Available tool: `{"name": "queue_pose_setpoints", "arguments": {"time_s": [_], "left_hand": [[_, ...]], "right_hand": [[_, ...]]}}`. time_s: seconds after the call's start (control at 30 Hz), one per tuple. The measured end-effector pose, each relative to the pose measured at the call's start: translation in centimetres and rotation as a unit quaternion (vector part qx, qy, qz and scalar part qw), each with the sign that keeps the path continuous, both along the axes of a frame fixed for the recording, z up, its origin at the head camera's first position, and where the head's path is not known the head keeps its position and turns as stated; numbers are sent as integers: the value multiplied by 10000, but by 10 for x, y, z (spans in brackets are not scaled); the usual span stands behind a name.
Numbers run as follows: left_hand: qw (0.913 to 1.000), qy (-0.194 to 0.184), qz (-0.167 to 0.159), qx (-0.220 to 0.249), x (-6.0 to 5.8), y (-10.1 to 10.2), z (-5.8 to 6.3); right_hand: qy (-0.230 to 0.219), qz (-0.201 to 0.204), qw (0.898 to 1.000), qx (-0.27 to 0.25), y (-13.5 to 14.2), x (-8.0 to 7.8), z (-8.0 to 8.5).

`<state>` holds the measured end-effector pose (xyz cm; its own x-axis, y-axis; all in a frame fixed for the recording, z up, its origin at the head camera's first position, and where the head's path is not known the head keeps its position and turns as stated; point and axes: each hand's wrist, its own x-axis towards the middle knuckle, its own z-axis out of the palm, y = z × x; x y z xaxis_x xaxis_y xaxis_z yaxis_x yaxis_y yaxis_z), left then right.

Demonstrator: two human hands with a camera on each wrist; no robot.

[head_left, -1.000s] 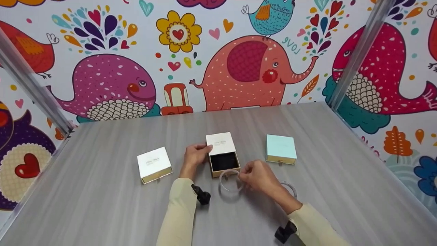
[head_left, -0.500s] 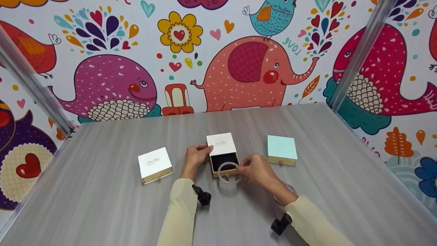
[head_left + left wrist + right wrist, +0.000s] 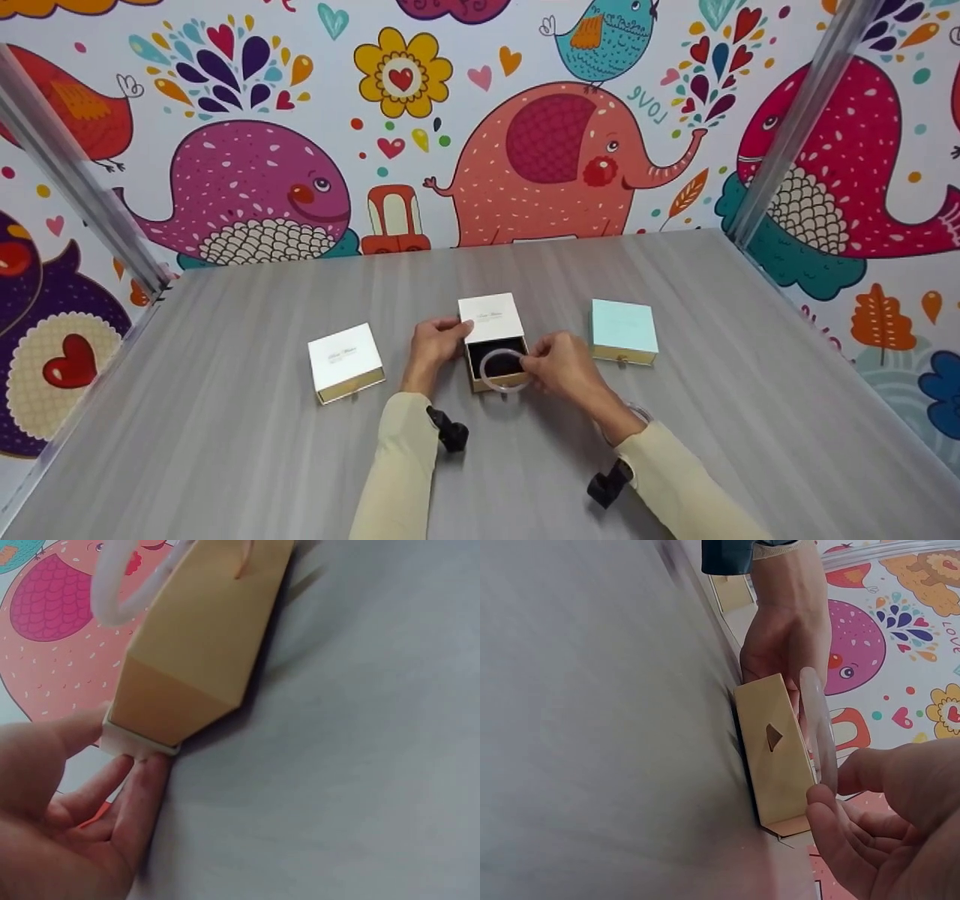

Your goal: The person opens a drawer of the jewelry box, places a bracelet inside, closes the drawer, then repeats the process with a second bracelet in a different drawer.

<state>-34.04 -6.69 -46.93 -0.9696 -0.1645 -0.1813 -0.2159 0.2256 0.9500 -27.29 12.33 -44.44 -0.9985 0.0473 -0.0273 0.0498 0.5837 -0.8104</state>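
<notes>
The middle drawer box (image 3: 491, 316) has a white sleeve, and its gold drawer (image 3: 769, 780) is pulled partway out toward me, showing a black lining. My left hand (image 3: 435, 346) grips the sleeve's left side, thumb on top and fingertips low on the side in the left wrist view. Between thumb and fingers, my right hand (image 3: 566, 367) pinches a pale translucent bangle (image 3: 820, 727). This bangle is held over the open drawer's front part, apart from the drawer front in the right wrist view. Behind my right wrist lies another clear bangle (image 3: 640, 410), mostly hidden.
On the left stands a closed white box (image 3: 345, 356) with a gold front. A closed mint-green box (image 3: 622, 326) is on the right. The grey table (image 3: 247, 457) ends at a wall (image 3: 405, 150) printed with cartoon animals, and metal posts (image 3: 806, 112) rise at its back corners.
My right hand has moved the bangle forward and slightly left, from in front of the drawer to above its opening. My left hand keeps its grip on the box.
</notes>
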Motion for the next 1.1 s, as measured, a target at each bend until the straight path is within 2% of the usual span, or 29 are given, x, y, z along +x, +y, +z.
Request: {"name": "queue_pose_setpoints", "arguments": {"time_s": [0.3, 0.77, 1.1], "left_hand": [[9998, 18, -63, -182, 0, 0, 3], [9999, -53, -66, -70, -1, -1, 3], [10000, -31, -49, 5, -1, 0, 0]], "right_hand": [[233, -39, 9993, 288, -2, -7, 5], [79, -170, 9996, 224, -7, -11, 7], [600, -139, 9951, 774, -14, -14, 3]]}}
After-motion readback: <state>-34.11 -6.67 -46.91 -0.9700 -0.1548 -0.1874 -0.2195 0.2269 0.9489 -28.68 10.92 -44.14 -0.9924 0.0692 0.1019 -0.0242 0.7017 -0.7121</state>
